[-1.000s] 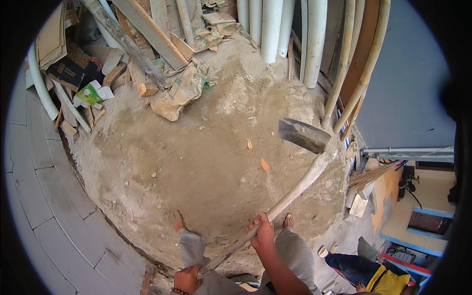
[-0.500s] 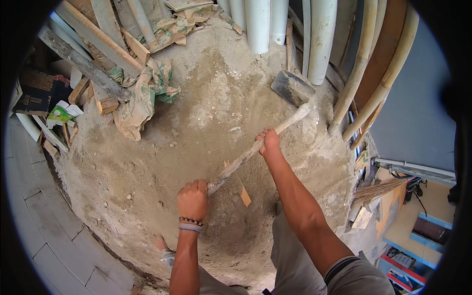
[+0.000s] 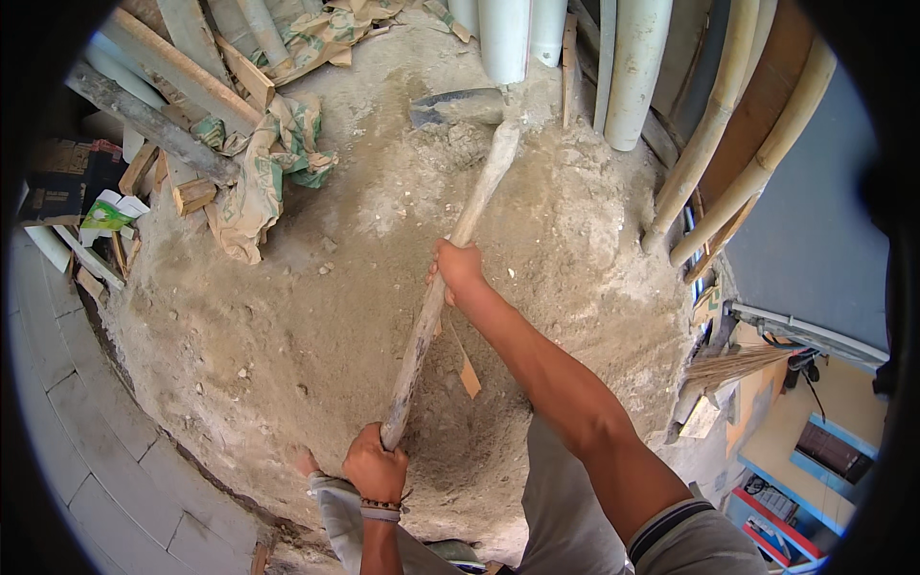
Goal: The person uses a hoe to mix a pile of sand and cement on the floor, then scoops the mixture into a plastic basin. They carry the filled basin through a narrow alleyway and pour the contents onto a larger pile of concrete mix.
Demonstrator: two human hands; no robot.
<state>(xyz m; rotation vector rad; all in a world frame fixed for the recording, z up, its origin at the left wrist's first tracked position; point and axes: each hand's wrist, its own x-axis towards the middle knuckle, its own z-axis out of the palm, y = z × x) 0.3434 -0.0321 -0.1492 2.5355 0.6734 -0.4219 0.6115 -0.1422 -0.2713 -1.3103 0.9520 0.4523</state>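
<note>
Both hands grip a hoe [image 3: 471,206] by its pale wooden handle, which slants from lower left to upper right. My left hand [image 3: 376,465], with bracelets at the wrist, is closed round the handle's near end. Farther up, near the middle of the handle, my right hand [image 3: 458,268] is wrapped round it. At the far end the dark metal hoe blade [image 3: 468,107] rests on the sandy soil [image 3: 326,335], with a small heap of loose soil just in front of it. A thin strip of wood [image 3: 468,376] lies on the soil below the handle.
White pipes [image 3: 637,77] and bamboo poles [image 3: 704,134] lean at the far right beside a grey panel [image 3: 805,220]. Timber [image 3: 182,72] and a crumpled paper sack [image 3: 259,192] lie at the far left. Grey paving [image 3: 105,412] borders the left side. My bare foot [image 3: 307,462] stands on the soil.
The hoe blade has swung left and farther away, from near the right-hand pipes to the far middle. My right hand has moved left; my left hand has come nearer to me.
</note>
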